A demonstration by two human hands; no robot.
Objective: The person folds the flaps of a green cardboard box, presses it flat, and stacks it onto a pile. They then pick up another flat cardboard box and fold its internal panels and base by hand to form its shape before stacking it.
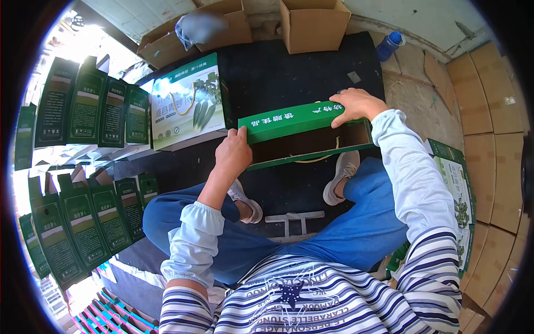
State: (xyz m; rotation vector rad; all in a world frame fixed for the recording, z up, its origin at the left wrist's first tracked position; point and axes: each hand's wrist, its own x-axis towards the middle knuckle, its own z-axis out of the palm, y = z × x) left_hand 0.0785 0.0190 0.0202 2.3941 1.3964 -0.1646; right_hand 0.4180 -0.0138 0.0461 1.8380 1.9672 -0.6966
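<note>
In front of my feet, a green gift box (pixel 289 122) with white lettering on its top panel stands with its brown inside showing along the near side. A yellow cord handle (pixel 318 160) hangs at that opening. My left hand (pixel 233 150) is closed on the box's left end, thumb and fingers at the corner. My right hand (pixel 359 106) grips the right end, its thumb and fingers bent over the top panel. Just left of it lies a finished-looking gift box (pixel 189 106) printed with green radishes and carrying a cord handle.
Rows of upright green cartons (pixel 83 106) and more green cartons (pixel 83 222) line the left. Brown cardboard boxes (pixel 314 25) stand at the far edge of the black surface (pixel 267 72). A blue bottle (pixel 389 45) is at the far right, and stacked brown cartons (pixel 478 106) fill the right side.
</note>
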